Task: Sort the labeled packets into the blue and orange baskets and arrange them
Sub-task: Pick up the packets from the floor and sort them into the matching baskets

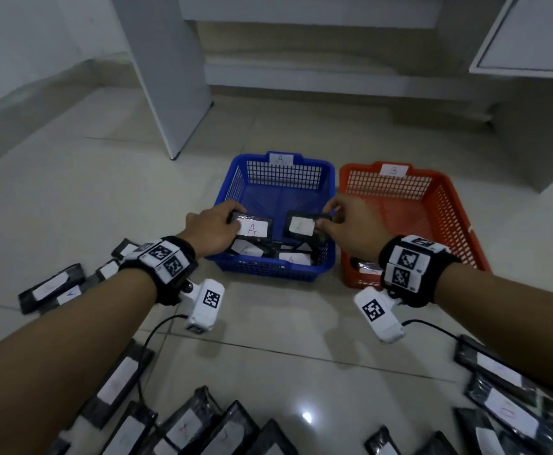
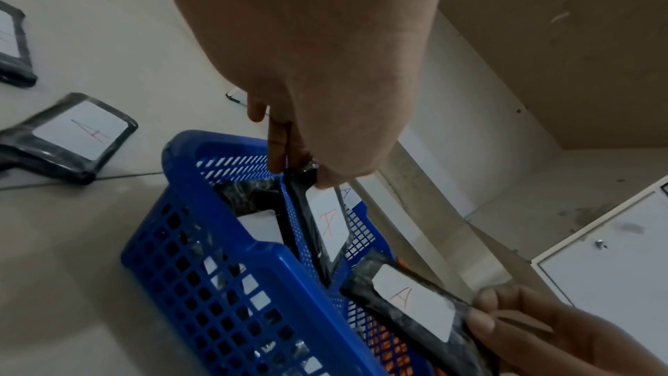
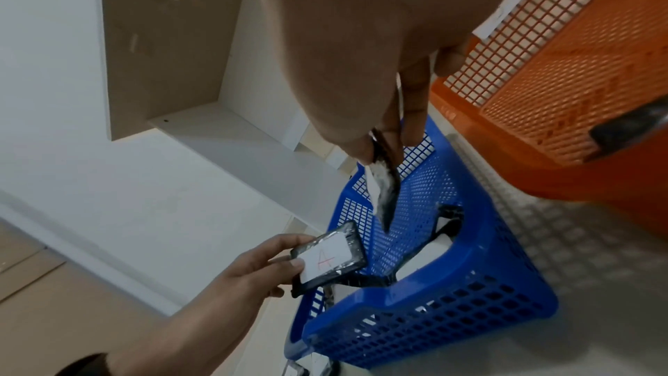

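Fingers of the left hand pinched the top edge of a packet marked A, and the right hand pinched a second packet, both held over the blue basket at centre frame. A few A packets already lay in it, while the orange basket to its right showed only one dark packet. By my reckoning the sorting was barely begun: many loose packets crowded the lower edge, cropped and blurred, their letters mostly unreadable.
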